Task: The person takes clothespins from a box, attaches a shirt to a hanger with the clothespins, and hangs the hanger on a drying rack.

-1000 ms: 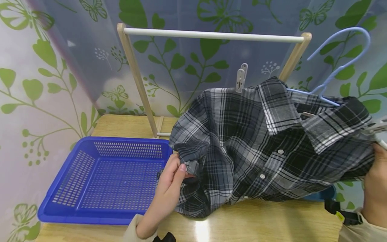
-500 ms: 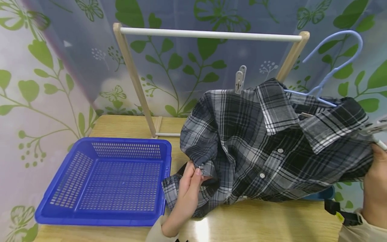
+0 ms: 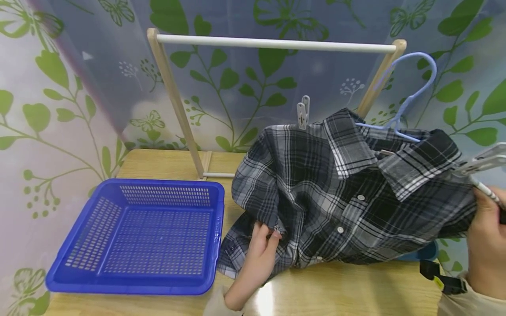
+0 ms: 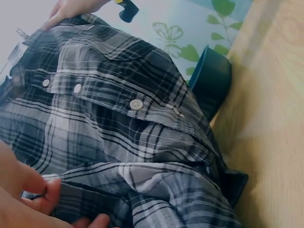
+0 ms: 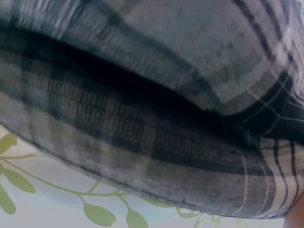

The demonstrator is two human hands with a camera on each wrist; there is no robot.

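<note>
A black, grey and white plaid shirt (image 3: 348, 197) hangs on a light blue hanger (image 3: 411, 87), lifted over the wooden table (image 3: 348, 289). My left hand (image 3: 262, 243) pinches a fold of the shirt's lower left edge; the left wrist view shows the same plaid shirt (image 4: 118, 123) with its buttons. My right hand (image 3: 488, 232) at the right edge grips the hanger's end together with the shirt's shoulder. A grey clothes peg (image 3: 302, 113) is clipped on the shirt's left shoulder. The right wrist view is filled by the plaid cloth (image 5: 152, 104).
An empty blue perforated basket (image 3: 138, 237) lies on the table's left part. Behind the shirt stands a wooden rack (image 3: 174, 96) with a white crossbar (image 3: 272, 44). A dark blue container (image 4: 211, 78) sits under the shirt's right side. A leaf-patterned curtain forms the backdrop.
My left hand has slid right and down along the shirt's edge, now pinching lower. The hanger and shirt shifted slightly left, and the hook tilted nearer to the rack's right post.
</note>
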